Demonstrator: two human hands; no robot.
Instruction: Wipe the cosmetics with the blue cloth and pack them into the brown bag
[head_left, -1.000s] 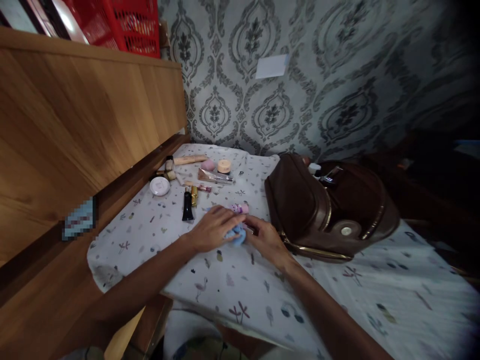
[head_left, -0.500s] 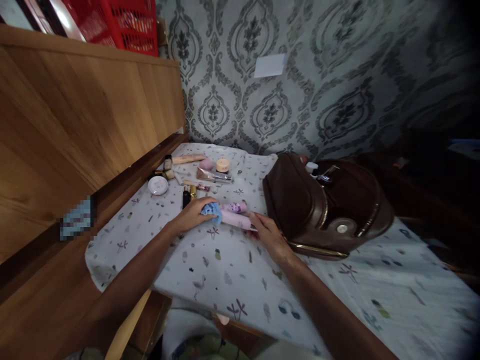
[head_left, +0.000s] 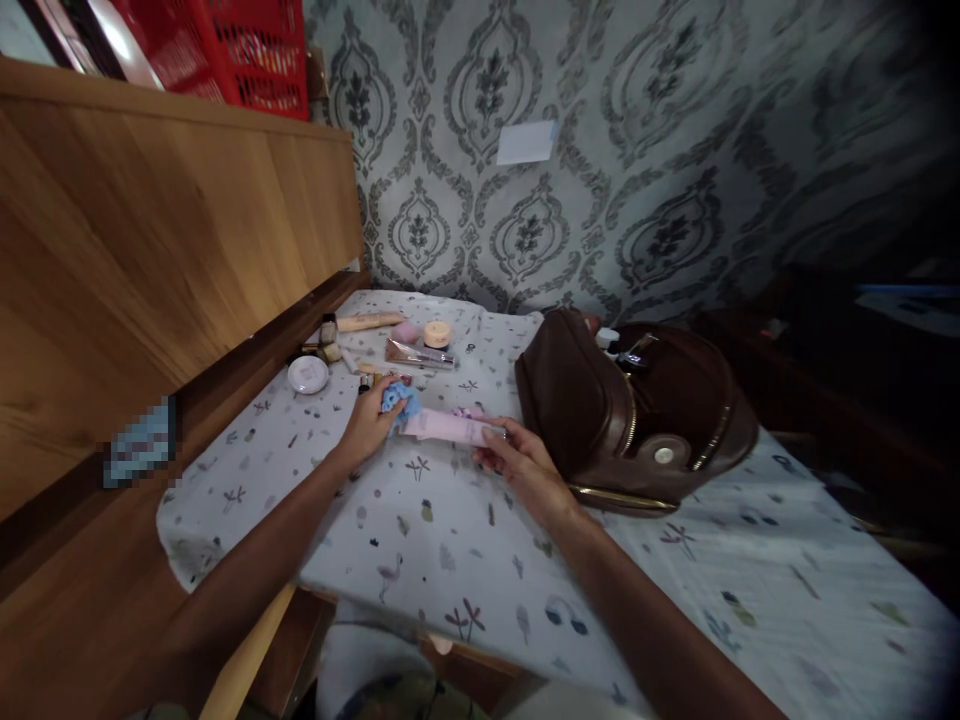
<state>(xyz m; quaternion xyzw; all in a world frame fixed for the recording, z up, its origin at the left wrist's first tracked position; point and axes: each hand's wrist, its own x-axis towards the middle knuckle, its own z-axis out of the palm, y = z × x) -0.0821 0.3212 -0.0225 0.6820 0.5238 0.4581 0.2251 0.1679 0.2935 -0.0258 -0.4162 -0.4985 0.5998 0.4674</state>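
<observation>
While left fingers (head_left: 379,388) clutch blue cloth (head_left: 404,402), right fingers (head_left: 507,452) grip a pink tube (head_left: 446,426), its print unreadable.

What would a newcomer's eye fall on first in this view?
The large, open brown bag stands out first, on the right of the printed tablecloth. Left of it, the right hand grips one end of a pale pink tube, while the left hand holds a light-blue cloth at the other. A bright red basket shows at upper left.

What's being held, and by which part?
Right hand: pink tube, by its right end. Left hand: bunched blue cloth, by its left side.
</observation>
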